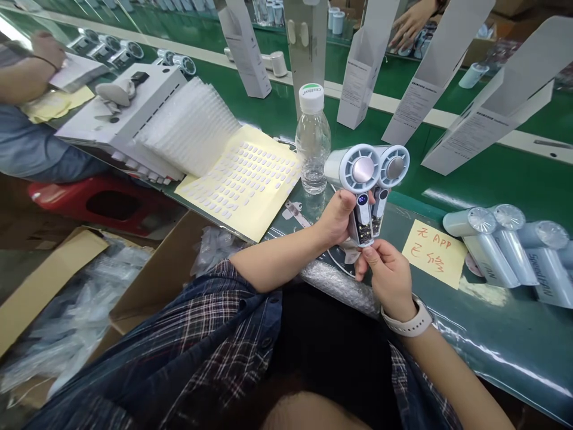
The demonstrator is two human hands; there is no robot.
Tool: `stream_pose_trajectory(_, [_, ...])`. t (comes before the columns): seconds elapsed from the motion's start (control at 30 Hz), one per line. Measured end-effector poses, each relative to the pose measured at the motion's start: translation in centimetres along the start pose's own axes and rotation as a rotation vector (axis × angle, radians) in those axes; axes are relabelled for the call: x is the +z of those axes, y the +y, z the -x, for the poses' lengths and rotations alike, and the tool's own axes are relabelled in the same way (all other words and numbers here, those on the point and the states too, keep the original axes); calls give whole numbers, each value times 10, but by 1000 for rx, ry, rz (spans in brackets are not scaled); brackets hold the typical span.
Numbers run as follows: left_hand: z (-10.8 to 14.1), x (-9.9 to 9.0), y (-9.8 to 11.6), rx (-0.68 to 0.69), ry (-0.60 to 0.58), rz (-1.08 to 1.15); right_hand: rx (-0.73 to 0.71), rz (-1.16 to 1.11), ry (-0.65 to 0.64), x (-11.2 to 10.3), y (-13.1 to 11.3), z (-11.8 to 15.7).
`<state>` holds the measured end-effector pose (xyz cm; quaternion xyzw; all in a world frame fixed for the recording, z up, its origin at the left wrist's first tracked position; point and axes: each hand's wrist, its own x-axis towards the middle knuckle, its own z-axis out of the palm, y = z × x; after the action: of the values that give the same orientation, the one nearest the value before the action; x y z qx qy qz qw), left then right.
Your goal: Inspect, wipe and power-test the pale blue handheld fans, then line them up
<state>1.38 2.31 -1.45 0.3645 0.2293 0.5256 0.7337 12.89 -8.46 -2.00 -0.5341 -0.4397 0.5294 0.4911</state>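
Note:
Two light blue handheld fans stand side by side above the table edge. The front handheld fan [359, 169] has a round ringed head, a lit number display and a handle with its circuit board showing. My left hand [338, 218] is closed around its handle from the left. The second handheld fan [394, 166] sits close behind it, partly covered; whether my left hand grips it too is hidden. My right hand [389, 275] pinches the bottom end of the front fan's handle between thumb and fingers. A clear plastic bottle [313, 149] stands just left of the fan heads.
Several bagged fans [496, 245] lie at right beside a handwritten yellow note [434, 252]. A yellow sheet of small white stickers [244, 179] lies left. White boxes [487, 113] stand behind. A cardboard box [152, 280] sits lower left. Another person's hand [412, 25] appears at the back.

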Motion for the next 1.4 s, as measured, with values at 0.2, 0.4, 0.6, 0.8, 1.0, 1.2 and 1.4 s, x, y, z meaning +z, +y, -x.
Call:
stream_pose_trajectory(0.2, [0,4,12,-21,-37,214,-241,285,-60,-7,-3,-1])
stream_pose_trajectory(0.4, [-2,2,20,-26,-43,235,-163,201,36,-9,-3,-3])
stream_pose_trajectory(0.6, [4,3,12,43,-27,110,-94,94,105,-8,-1,-1])
stream_pose_trajectory(0.8, [6,4,5,137,-99,112,-138,47,84,-8,7,-2])
stream_pose_trajectory(1.0, [4,9,16,138,-75,99,-373,206,112,-17,5,-6])
stream_pose_trajectory(1.2, [11,-4,15,-7,-273,-164,-392,177,258,-37,14,-17])
stream_pose_trajectory(1.4, [3,-18,7,-53,-358,-345,-376,-129,224,-52,0,-16])
